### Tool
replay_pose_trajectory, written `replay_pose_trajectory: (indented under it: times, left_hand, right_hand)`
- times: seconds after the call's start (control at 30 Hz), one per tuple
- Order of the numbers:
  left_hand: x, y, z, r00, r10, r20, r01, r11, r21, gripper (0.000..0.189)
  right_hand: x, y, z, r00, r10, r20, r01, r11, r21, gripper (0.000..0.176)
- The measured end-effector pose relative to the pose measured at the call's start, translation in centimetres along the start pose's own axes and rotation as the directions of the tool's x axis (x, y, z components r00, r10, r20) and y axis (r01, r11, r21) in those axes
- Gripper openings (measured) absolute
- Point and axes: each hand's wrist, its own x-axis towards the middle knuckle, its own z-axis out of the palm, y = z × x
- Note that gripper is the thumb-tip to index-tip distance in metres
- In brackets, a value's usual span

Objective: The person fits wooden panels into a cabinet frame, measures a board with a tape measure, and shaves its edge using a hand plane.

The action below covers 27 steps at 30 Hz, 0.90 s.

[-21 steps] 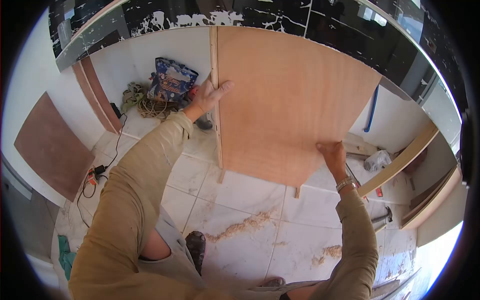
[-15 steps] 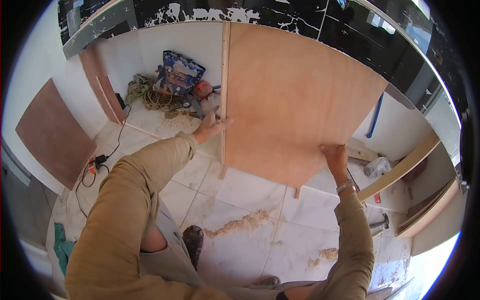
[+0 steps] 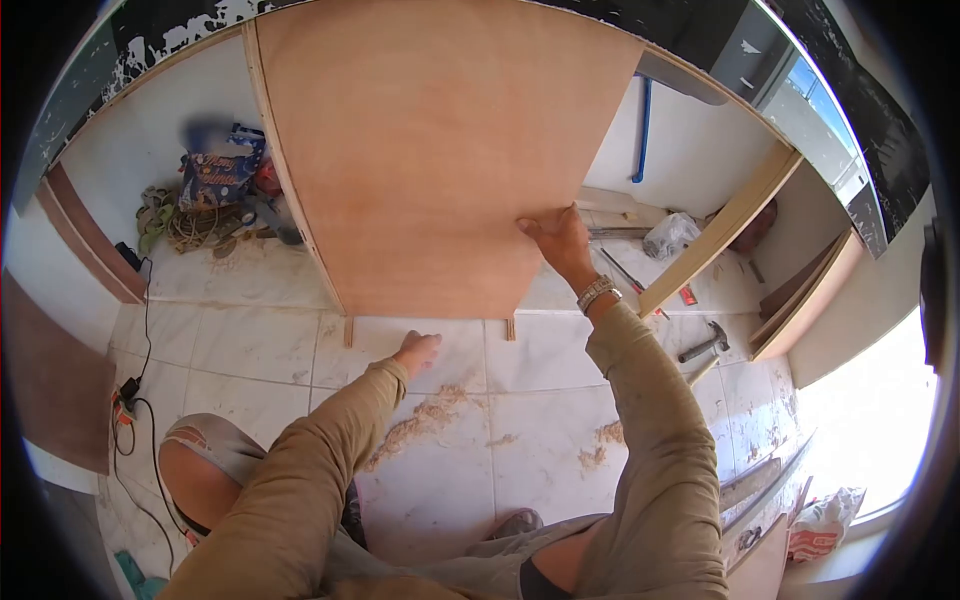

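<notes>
A large plywood panel [image 3: 430, 150] stands upright under the black counter, resting on short wooden strips at its lower edge. My right hand [image 3: 562, 245] grips the panel's right edge, thumb on the near face and the other fingers partly hidden behind it. Just below the panel's bottom edge, my left hand [image 3: 418, 352] hovers over the tiles with its fingers curled in; nothing shows in it. A wooden strip [image 3: 349, 332] sticks out under the panel's left corner, and another strip [image 3: 511, 329] under its right side.
Overhead runs the black counter edge [image 3: 860, 110]. At right are a wooden frame post [image 3: 722, 232], a hammer [image 3: 705, 343] and a clear plastic bag [image 3: 672, 236]. A blue patterned bag [image 3: 222, 172] lies left among ropes. Sawdust [image 3: 425, 425] and a black cable [image 3: 150, 330] lie on the tiles.
My left hand has let go of the panel's left edge and moved down below its bottom edge. My right hand keeps its hold. The view has shifted right, and the panel stands squarer to me.
</notes>
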Motion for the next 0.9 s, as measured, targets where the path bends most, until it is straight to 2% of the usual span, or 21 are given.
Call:
replay_pose_trajectory:
  times: [0.03, 0.1, 0.17, 0.27, 0.37, 0.47, 0.53, 0.6, 0.67, 0.77, 0.83, 0.9]
  left_hand:
    - [0.9, 0.0, 1.1, 0.999, 0.040, -0.028, -0.045, 0.978, -0.205, 0.059]
    - [2.0, 0.1, 2.5, 0.999, 0.031, -0.028, -0.040, 0.884, -0.467, 0.052]
    - [2.6, -0.9, 2.8, 0.986, 0.138, -0.096, -0.166, 0.729, -0.664, 0.050]
    - [2.9, -2.3, 2.5, 0.969, 0.191, -0.155, -0.243, 0.658, -0.712, 0.049]
    - [4.4, -2.2, 1.5, 0.956, 0.248, -0.156, -0.283, 0.642, -0.713, 0.049]
    - [5.4, -3.0, 0.3, 0.956, 0.262, -0.133, -0.274, 0.629, -0.728, 0.052]
    - [5.0, -2.9, 0.6, 0.956, 0.256, -0.146, -0.277, 0.610, -0.743, 0.053]
    - [6.7, -3.2, 0.3, 0.964, 0.209, -0.164, -0.260, 0.617, -0.743, 0.050]
    - [7.4, -3.8, 0.5, 0.955, 0.243, -0.168, -0.284, 0.602, -0.746, 0.050]
    - [8.0, -3.8, 1.3, 0.944, 0.197, -0.266, -0.331, 0.543, -0.772, 0.052]
    - [8.3, -3.4, 2.7, 0.915, 0.149, -0.375, -0.399, 0.478, -0.783, 0.053]
    - [8.4, -3.3, 3.4, 0.897, 0.190, -0.399, -0.440, 0.470, -0.765, 0.051]
  right_hand:
    - [0.5, 0.4, -0.1, 0.999, -0.038, -0.031, 0.038, 0.999, -0.016, 0.073]
    - [0.6, 1.8, 0.7, 0.994, -0.093, -0.048, 0.091, 0.995, -0.051, 0.073]
    - [1.1, 2.5, 0.9, 0.991, -0.128, -0.044, 0.123, 0.988, -0.092, 0.074]
    - [1.5, 2.9, 0.8, 0.999, -0.029, 0.035, 0.033, 0.993, -0.117, 0.074]
    - [1.2, 2.2, 0.9, 0.996, -0.080, -0.044, 0.075, 0.991, -0.109, 0.074]
    - [1.5, 2.8, 0.7, 0.998, -0.003, 0.065, 0.010, 0.995, -0.099, 0.076]
    - [1.5, 4.4, 1.7, 0.985, -0.169, -0.042, 0.170, 0.985, 0.017, 0.078]
    - [1.1, 3.4, 1.7, 0.984, -0.148, -0.101, 0.137, 0.985, -0.106, 0.077]
    - [0.9, 3.0, 1.2, 0.995, -0.086, -0.054, 0.083, 0.995, -0.056, 0.077]
    - [0.5, 1.5, 0.6, 1.000, -0.013, -0.019, 0.012, 0.999, -0.043, 0.075]
    - [0.7, 1.6, 0.8, 0.996, -0.079, -0.048, 0.079, 0.997, -0.002, 0.074]
    - [0.3, 2.1, 0.9, 0.988, -0.137, -0.076, 0.140, 0.990, 0.036, 0.071]
